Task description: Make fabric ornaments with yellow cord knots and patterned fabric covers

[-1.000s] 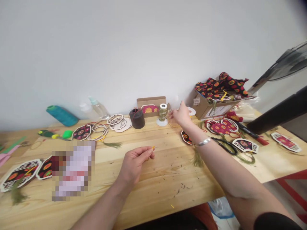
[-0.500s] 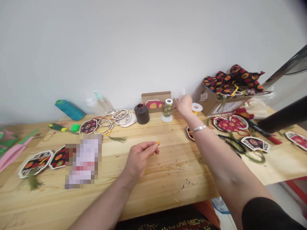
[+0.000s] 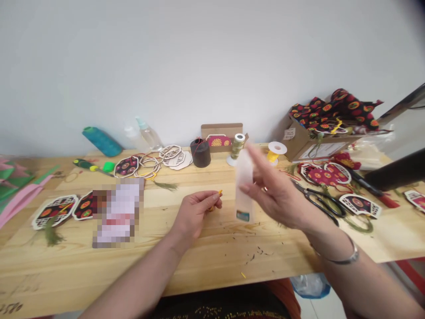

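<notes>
A teal thread cone (image 3: 102, 142) lies on its side on the surface (image 3: 66, 274), near a clear bottle (image 3: 149, 137); far right, patterned fabric (image 3: 335, 110) tops a cardboard box (image 3: 295, 147).

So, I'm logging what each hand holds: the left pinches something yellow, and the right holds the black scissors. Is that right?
Not quite: in the head view, the right hand holds a translucent white item; the black scissors lie on the table. The left hand does pinch something yellow.

Two hands (image 3: 198, 212), four spools (image 3: 102, 141), one scissors (image 3: 308, 195)
</notes>
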`<state>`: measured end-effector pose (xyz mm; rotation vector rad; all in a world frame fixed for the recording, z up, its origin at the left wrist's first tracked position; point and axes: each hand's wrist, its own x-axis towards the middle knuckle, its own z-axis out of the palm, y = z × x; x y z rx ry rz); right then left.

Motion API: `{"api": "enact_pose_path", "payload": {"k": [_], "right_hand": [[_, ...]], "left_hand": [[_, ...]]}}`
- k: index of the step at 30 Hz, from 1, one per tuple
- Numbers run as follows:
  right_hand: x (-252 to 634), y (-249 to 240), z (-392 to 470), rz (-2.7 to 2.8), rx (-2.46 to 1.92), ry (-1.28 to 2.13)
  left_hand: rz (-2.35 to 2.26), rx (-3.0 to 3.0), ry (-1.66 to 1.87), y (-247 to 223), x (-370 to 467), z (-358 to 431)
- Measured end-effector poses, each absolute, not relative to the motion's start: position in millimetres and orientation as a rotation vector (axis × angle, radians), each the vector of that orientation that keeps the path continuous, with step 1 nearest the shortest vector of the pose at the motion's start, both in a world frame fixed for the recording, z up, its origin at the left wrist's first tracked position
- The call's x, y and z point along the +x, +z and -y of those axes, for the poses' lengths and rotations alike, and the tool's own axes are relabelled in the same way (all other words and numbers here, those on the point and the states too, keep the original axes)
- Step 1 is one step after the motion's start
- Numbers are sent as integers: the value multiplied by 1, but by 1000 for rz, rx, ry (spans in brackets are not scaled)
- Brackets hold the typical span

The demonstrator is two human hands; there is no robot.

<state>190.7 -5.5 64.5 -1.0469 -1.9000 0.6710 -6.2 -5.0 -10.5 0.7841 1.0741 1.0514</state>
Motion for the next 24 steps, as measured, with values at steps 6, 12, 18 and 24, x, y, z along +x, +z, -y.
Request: {"api": "enact_pose_path", "payload": {"k": [6, 12, 18, 24], "right_hand": [[190, 31, 5, 1867, -751, 1351], [196, 26, 1, 1557, -588, 1810], [194, 22, 1, 1369, -533, 1941], [185, 0, 2, 1354, -510, 1481]], "left_hand": [[-1000, 665, 1070, -14, -8, 2], [-975, 577, 1042, -10, -9, -1], [-1004, 591, 1017, -9, -8, -1], [-1094, 710, 1087, -7, -7, 2]]}}
